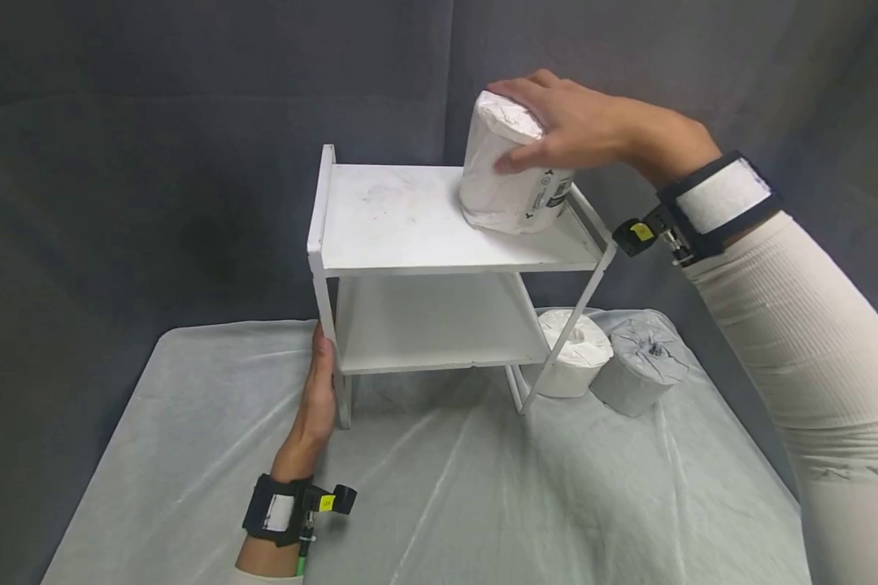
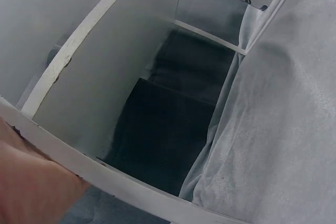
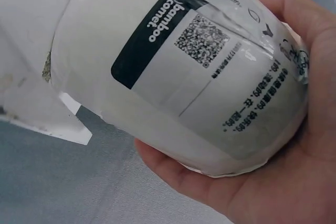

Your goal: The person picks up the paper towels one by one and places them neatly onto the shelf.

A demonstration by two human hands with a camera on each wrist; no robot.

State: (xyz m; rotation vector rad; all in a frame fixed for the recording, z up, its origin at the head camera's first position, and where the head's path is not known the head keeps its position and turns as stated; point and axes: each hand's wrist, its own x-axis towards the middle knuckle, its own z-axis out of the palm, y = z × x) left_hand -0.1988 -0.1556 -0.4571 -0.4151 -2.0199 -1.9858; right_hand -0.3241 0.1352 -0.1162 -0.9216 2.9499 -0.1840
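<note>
My right hand (image 1: pixel 567 122) grips a wrapped toilet paper roll (image 1: pixel 503 191) from above, thumb on the near side and fingers over the far side. The roll stands slightly tilted on the top shelf of a white two-tier rack (image 1: pixel 395 215), towards its right end. Printed text and a code show on its wrapper in the right wrist view. Low on the rack's left side, my left hand (image 1: pixel 318 398) rests against the outside of the leg, fingers pointing up and away; part of them is hidden behind the leg.
Two more wrapped rolls, a white one (image 1: pixel 574 353) and a greyish one (image 1: pixel 640 366), stand on the cloth-covered table (image 1: pixel 439 504) behind and right of the rack's right leg. A dark grey curtain (image 1: pixel 212 162) hangs behind. The rack's lower shelf (image 1: pixel 439 325) is bare.
</note>
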